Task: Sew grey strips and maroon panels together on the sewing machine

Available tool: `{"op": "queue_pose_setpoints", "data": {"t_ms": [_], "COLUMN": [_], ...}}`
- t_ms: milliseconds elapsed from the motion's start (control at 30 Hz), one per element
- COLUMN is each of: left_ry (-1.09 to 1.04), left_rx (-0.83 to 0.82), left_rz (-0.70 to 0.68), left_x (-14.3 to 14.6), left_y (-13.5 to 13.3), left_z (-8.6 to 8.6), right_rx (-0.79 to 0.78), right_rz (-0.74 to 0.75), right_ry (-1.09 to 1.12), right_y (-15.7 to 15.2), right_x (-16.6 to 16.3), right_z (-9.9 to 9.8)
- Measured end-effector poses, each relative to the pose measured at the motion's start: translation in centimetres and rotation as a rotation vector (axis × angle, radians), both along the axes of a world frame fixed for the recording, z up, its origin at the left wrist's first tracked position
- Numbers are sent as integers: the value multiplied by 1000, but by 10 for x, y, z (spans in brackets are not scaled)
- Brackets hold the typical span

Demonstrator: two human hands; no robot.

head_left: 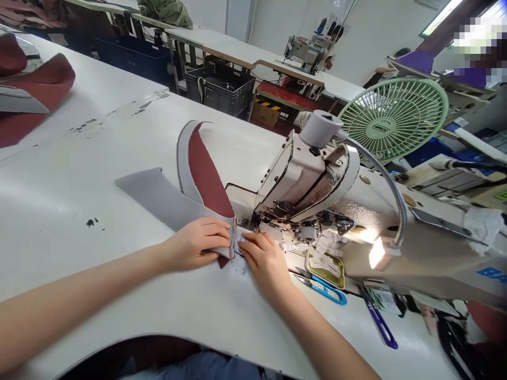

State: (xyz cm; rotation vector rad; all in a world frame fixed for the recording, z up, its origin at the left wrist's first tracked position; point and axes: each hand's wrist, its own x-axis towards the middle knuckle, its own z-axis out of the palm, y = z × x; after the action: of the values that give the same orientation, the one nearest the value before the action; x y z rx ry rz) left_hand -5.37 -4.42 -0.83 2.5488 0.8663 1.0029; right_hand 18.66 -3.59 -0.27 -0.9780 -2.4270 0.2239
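Observation:
A grey mesh fabric strip (pixel 158 195) lies on the white table, joined with a dark red piece (pixel 206 174) that curves away behind it. My left hand (pixel 198 244) presses its fingers together on the strip's near end, right by the sewing machine's needle area (pixel 253 221). My right hand (pixel 263 258) lies beside it with the fingertips pinching the fabric's edge next to the presser foot. The sewing machine head (pixel 309 179) stands just right of both hands.
Blue-handled snips (pixel 328 290), a small green tin (pixel 327 266) and a purple tool (pixel 380 322) lie by the machine. A lamp (pixel 380 252) shines on a gooseneck. A green fan (pixel 394 119) stands behind. Red fabric pieces (pixel 35 89) pile at far left.

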Motion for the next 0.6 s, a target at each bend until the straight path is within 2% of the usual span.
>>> {"op": "queue_pose_setpoints", "data": {"t_ms": [133, 300, 400, 600], "left_ry": [-54, -14, 22, 95], "left_rx": [4, -87, -109, -108], "left_rz": [-31, -30, -16, -23], "left_x": [2, 2, 0, 1], "left_y": [-1, -1, -1, -1], "left_z": [1, -3, -3, -3], "right_rx": [-35, -55, -19, 43], "right_rz": [36, -51, -110, -86], "right_ry": [10, -85, -116, -112], "right_y": [-3, -6, -9, -12], "right_x": [-6, -5, -3, -2], "right_z": [3, 4, 5, 4]}}
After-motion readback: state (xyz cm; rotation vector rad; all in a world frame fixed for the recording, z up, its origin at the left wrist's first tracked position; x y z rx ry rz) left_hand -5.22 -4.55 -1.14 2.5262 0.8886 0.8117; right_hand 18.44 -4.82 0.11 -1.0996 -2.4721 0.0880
